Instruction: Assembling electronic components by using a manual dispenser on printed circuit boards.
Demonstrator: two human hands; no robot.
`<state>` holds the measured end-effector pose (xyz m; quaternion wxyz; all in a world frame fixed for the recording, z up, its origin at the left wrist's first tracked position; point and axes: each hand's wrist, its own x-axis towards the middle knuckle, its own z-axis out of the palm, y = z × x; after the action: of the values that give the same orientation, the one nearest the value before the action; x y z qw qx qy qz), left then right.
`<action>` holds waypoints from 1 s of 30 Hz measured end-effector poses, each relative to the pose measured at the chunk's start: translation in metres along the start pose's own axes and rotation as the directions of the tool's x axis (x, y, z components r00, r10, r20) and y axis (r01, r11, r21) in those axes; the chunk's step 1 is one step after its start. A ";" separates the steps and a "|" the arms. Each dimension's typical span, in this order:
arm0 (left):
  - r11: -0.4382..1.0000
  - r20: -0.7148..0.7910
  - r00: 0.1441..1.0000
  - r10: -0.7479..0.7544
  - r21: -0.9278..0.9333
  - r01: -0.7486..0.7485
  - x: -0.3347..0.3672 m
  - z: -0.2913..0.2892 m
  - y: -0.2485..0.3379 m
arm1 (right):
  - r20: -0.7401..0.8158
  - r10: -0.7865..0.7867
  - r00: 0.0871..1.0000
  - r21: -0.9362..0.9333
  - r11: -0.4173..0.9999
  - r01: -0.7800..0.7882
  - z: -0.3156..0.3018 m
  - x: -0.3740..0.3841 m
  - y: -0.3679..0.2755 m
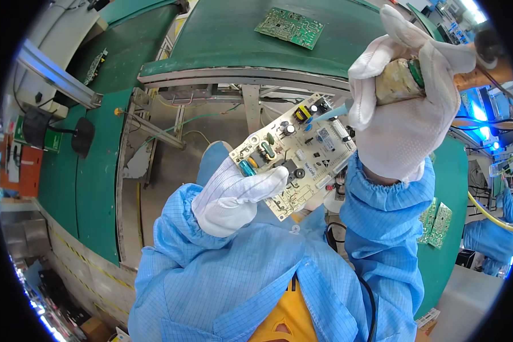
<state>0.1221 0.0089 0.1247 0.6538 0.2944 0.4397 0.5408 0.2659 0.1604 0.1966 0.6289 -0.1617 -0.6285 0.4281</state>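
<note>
My left hand [233,196], in a white glove, grips the lower left edge of a cream circuit board [325,162], thumb on top. Capacitors, a yellow transformer [302,114] and other parts stand on the board, which is tilted in front of me. My gloved right hand [407,114] is closed round a hand tool with a worn, beige, tape-like wrapping [399,82] and a green patch. A pale blue tapered tip [330,114] reaches from beside that hand to the board's far edge; whether it touches a part I cannot tell.
On the green belt [211,40] ahead lies a green circuit board [290,27]. Another board [96,67] rests at the far left. More green boards [439,225] lie on the right-hand green surface. A metal rail [245,77] edges the belt. A person's blue sleeve [493,236] shows far right.
</note>
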 end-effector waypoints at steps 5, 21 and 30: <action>0.990 0.010 0.999 0.040 -0.134 -0.039 -0.006 0.011 0.010 | -0.057 0.087 0.995 0.226 0.972 -0.072 -0.003 -0.005 0.018; 0.943 0.047 0.997 -0.067 -0.323 0.079 -0.008 0.014 0.020 | 0.080 -0.091 0.993 -0.274 0.955 0.110 0.001 0.007 -0.013; 0.874 0.000 0.995 -0.102 -0.477 0.089 -0.012 0.016 0.027 | 0.217 -0.139 0.966 -0.510 0.828 0.234 0.003 0.007 -0.033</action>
<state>0.1243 0.0052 0.1580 0.7265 0.0958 0.3153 0.6030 0.2735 0.1449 0.2262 0.5425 -0.2298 -0.7863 0.1860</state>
